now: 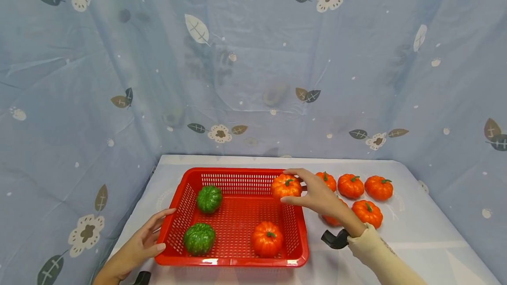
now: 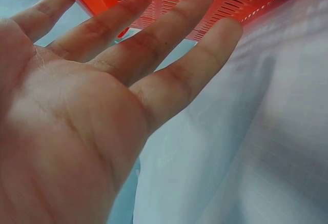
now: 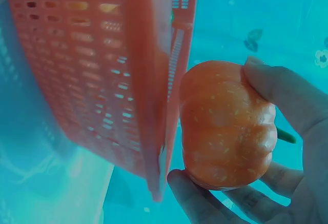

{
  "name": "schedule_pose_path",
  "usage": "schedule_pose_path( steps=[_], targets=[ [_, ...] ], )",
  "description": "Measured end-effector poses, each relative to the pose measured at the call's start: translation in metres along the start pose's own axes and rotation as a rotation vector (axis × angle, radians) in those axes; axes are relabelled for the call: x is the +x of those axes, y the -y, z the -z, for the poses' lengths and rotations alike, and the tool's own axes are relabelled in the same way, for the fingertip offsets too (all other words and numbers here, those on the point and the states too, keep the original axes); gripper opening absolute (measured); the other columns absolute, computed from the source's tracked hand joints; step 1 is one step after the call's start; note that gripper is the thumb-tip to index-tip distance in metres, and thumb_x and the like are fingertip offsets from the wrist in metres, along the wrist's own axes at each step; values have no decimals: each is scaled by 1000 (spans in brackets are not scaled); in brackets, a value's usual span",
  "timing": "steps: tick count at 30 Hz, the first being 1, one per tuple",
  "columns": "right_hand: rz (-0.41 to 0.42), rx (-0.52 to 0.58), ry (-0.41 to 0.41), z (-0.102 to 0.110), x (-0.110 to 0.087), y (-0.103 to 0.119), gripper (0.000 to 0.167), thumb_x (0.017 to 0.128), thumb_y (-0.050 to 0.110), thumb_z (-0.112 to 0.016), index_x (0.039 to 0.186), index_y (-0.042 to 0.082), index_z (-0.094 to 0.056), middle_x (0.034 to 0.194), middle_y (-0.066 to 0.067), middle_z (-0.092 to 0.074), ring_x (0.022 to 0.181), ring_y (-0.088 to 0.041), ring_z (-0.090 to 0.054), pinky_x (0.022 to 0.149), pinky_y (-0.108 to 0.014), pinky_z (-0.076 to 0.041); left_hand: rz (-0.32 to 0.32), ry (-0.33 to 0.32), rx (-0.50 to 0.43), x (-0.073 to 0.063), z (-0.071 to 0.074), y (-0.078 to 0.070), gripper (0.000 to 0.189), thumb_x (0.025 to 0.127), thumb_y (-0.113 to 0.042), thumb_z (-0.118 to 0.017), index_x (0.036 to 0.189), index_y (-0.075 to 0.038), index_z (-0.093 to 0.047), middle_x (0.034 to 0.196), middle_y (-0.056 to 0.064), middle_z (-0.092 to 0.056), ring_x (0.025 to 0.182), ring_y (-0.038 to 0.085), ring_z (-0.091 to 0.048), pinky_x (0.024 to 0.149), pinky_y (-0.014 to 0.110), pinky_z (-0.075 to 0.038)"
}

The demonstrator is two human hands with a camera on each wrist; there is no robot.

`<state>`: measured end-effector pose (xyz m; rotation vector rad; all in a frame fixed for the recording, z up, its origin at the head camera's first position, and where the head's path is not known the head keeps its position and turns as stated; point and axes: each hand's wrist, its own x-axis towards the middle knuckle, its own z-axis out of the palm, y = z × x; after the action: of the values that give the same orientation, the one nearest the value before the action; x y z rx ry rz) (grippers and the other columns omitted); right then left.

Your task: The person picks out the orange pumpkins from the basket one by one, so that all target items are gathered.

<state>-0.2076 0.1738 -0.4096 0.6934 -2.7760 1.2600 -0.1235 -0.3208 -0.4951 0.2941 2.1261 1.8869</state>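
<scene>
Over the back right corner of a red plastic basket (image 1: 241, 260), my right hand (image 1: 317, 193) holds a small orange pumpkin (image 1: 286, 187) between thumb and fingers. The right wrist view shows the same pumpkin (image 3: 228, 124) close by the basket's side wall, its green stem towards the palm. Inside the basket, two green pumpkins (image 1: 209, 199) (image 1: 199, 239) sit on the left and one orange pumpkin (image 1: 267, 239) at the front right. My left hand (image 1: 136, 244) is at the basket's left side, with its fingers (image 2: 179, 73) extended against the slotted wall.
Several more orange pumpkins (image 1: 378, 188) (image 1: 367, 213) lie on the white-covered table (image 1: 420, 232) to the right of the basket. A blue patterned curtain (image 1: 253, 69) hangs behind the table and along its sides.
</scene>
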Motion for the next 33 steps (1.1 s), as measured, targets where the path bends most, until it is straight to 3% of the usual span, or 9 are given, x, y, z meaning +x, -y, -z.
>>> schedule_pose_path(
  steps=[13,20,23,27,33],
  targets=[
    [-41,-31,-78,19,-20,-24,77,77,61,-84,142,30,-57,135,3,-60,109,-23,-63,88,-48,-56,-17,5,-9,2,0,2,74,97,-4,-61,161,-15,-25,158,29,-25,126,14,-58,95,37,-56],
    [-132,-24,-107,31,-33,-35,80,78,59,-84,145,28,-54,144,-1,-55,121,-29,-59,95,-54,-55,7,-14,0,1,-1,0,75,96,-7,-63,161,-17,-26,161,26,-23,133,32,-51,95,38,-57],
    [-170,-3,-119,37,-40,-41,79,79,58,-84,145,30,-53,142,-1,-55,120,-29,-58,95,-54,-55,14,-17,5,1,-1,0,74,96,-8,-63,160,-17,-27,161,26,-23,131,29,-53,94,39,-57],
    [-162,-40,-154,46,-50,-51,77,80,58,-83,145,28,-54,141,-4,-57,117,-32,-62,94,-55,-55,12,-12,4,1,0,0,74,96,-7,-63,160,-16,-27,160,26,-22,131,28,-53,94,39,-57],
    [-185,-75,-180,59,-63,-65,79,83,56,-82,147,21,-52,144,-14,-54,119,-40,-61,95,-59,-54,17,-17,17,0,1,-1,73,97,-7,-63,160,-17,-27,161,26,-22,135,40,-47,93,39,-57]
  ],
)
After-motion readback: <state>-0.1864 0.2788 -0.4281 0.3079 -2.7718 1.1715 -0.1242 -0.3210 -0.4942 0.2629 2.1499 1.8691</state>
